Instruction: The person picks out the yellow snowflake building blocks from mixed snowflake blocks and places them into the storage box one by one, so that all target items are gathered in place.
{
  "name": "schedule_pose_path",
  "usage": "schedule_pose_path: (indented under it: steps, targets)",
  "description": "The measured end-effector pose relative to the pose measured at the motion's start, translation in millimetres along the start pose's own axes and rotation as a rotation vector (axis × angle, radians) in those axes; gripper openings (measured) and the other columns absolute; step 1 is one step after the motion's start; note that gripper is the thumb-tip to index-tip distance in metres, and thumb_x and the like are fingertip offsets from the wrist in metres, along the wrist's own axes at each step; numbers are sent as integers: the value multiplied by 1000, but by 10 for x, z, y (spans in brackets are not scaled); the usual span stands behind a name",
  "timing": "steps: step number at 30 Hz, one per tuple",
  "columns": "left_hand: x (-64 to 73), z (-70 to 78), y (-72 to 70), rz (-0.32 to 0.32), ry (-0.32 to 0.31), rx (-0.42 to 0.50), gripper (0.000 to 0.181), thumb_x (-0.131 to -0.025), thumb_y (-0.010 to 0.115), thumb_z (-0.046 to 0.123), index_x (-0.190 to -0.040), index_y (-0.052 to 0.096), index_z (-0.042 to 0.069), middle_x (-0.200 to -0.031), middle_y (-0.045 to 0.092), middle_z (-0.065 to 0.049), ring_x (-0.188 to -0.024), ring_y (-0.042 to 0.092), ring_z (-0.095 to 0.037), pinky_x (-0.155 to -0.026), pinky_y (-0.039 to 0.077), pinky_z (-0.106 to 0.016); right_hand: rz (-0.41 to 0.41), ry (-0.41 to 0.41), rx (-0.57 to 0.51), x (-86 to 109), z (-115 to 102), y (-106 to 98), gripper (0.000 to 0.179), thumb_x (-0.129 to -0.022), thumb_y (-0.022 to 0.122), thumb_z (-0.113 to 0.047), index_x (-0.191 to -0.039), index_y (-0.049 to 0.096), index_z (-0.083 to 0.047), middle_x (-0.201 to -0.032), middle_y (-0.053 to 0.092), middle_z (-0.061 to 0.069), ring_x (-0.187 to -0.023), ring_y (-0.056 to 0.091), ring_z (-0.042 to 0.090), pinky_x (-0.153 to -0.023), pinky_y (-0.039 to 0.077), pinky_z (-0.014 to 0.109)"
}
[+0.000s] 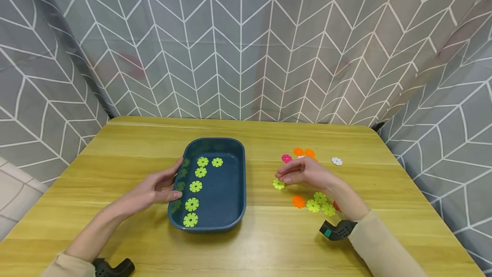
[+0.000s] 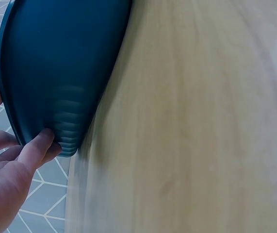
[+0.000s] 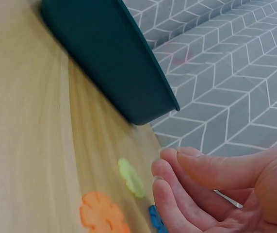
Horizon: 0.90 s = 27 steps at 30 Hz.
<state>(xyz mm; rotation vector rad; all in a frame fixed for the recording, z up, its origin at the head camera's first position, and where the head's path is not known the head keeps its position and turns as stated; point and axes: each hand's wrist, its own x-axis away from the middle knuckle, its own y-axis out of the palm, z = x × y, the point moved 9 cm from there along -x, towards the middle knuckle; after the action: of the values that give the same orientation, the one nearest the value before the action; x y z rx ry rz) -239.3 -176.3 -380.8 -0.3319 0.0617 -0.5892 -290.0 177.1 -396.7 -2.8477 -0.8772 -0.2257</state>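
On the table [image 1: 269,247], my left hand [image 1: 154,186] grips the bin [image 1: 221,200] (6 discs [image 1: 188,204] inside). By another disc [image 1: 277,187], my right hand [image 1: 307,173] is narrow; holding anything, I can't tell.

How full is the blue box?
Only partly: six yellow-green flower discs lie inside the blue box, and much of its floor is bare.
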Motion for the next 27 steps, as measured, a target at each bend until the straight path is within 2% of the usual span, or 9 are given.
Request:
schedule_pose_path:
  steps: [7, 16, 27]
  targets:
    - [-14, 9, 7, -5, 9, 9, 86, -98, 62, 12, -159, 2, 1, -163, 7, -30, -146, 21, -51, -97, 45, -14, 33, 10, 11, -5, 80, -66, 39, -89, 67, 7, -124, 57, 19, -122, 65, 31, -103, 72, 28, -92, 57, 38]
    - [-21, 3, 2, -10, 8, 18, 87, -98, 61, 12, -159, 1, 1, -163, 7, -31, -146, 21, -51, -97, 45, -14, 105, 4, 142, 1, 60, -90, 38, -87, 71, 3, -122, 62, 14, -121, 67, 28, -108, 70, 32, -89, 58, 29]
    - [-18, 17, 1, -8, 13, 7, 87, -98, 62, 13, -159, 2, 1, -163, 7, -30, -146, 22, -51, -98, 45, -15, 119, 6, 162, 10, 54, -65, 37, -86, 73, 4, -121, 64, 12, -120, 68, 27, -108, 70, 30, -88, 58, 31]
